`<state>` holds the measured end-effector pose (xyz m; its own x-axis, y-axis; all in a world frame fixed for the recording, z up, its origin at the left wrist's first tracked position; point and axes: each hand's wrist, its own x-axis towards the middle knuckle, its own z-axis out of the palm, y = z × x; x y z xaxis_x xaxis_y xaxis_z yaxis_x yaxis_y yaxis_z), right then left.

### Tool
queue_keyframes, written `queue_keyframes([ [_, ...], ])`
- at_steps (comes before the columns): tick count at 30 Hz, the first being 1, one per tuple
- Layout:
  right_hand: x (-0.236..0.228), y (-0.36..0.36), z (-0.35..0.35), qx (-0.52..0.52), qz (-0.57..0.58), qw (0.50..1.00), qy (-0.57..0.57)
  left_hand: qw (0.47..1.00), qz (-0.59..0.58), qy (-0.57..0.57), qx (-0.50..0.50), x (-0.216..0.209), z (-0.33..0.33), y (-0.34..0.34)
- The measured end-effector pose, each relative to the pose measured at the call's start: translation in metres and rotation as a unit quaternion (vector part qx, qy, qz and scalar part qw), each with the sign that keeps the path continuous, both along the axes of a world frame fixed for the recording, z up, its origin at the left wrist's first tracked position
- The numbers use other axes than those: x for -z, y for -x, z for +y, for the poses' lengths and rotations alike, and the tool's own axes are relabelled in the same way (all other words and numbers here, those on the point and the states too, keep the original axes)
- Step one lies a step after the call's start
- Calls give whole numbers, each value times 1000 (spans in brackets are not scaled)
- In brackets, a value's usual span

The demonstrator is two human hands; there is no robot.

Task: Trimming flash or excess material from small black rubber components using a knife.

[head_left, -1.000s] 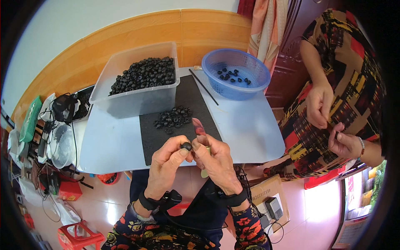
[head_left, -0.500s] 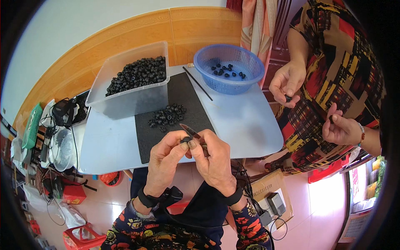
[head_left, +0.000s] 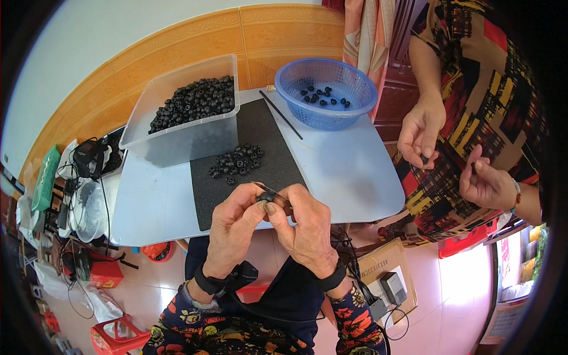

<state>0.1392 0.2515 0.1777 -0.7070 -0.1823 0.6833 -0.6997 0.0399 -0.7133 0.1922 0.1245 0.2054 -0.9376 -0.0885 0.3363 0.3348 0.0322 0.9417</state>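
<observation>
Over the near edge of a black mat (head_left: 273, 151), my two hands meet at the fingertips. My left hand (head_left: 229, 228) pinches a small round black piece (head_left: 265, 197) with a ring-like form. In my right hand (head_left: 306, 234) is a small knife (head_left: 274, 191), its thin blade seen almost edge-on against the black piece; fingers hide its handle. Just beyond my fingers, a loose pile of similar black pieces (head_left: 238, 162) lies on the mat.
A clear plastic bin (head_left: 195, 145) full of black pieces stands at the back left. A blue basket (head_left: 290, 109) with several pieces sits back right, beside a thin black stick (head_left: 281, 115). At the right, another person's hands (head_left: 423, 130) hold a small dark piece.
The knife blade has turned from showing its flat side to nearly edge-on and come down across the black piece. The other person's hands have shifted slightly.
</observation>
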Motion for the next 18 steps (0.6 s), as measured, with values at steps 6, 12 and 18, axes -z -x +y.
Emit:
queue_keyframes([
  [6, 3, 3, 0, 2, 5, 1000, 7, 1000, -17, -19, -1, 0, -1, 2],
  [12, 4, 1, -2, 29, -5, 999, 41, 999, -22, -35, -26, -7, 5, 15],
  [18, 12, 10, -2, 84, -117, 963, 228, 994, 11, -103, 34, -60, 31, 85],
])
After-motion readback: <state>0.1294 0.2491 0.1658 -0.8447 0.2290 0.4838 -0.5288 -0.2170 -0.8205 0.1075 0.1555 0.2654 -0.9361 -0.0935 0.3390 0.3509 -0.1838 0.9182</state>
